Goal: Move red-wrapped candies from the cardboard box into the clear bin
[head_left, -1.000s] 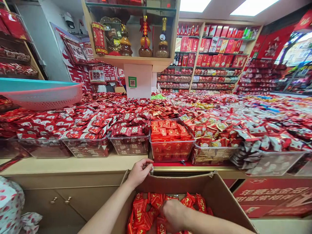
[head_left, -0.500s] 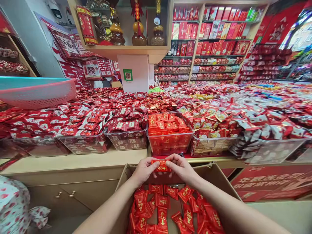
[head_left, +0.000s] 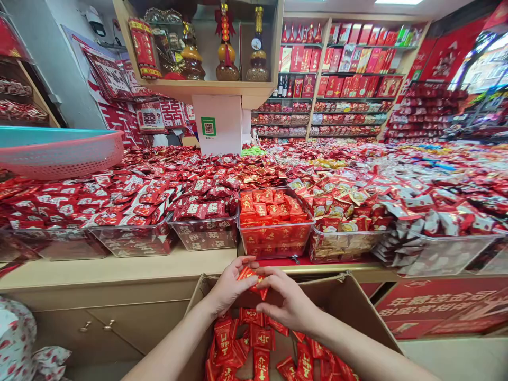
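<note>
Over an open cardboard box [head_left: 357, 312] both my hands meet on one red wrapped candy [head_left: 251, 276]. My left hand [head_left: 230, 286] pinches its left side, fingers closed. My right hand [head_left: 286, 299] grips the right side, fingers curled round it. Below them the box holds many loose red candy packets [head_left: 254, 338]. Just beyond the box, on the counter, stands a clear bin [head_left: 273, 238] filled with the same kind of red packets.
A tan counter [head_left: 119, 267] carries a row of clear bins heaped with red sweets. A teal and pink basket [head_left: 59, 151] sits high at the left. Shelves of red boxes [head_left: 341, 58] line the back. Cabinet doors [head_left: 99, 328] are below the counter.
My right hand rose out of the box with a candy and met my left hand. The candy is now tilted between both hands and held a little lower.
</note>
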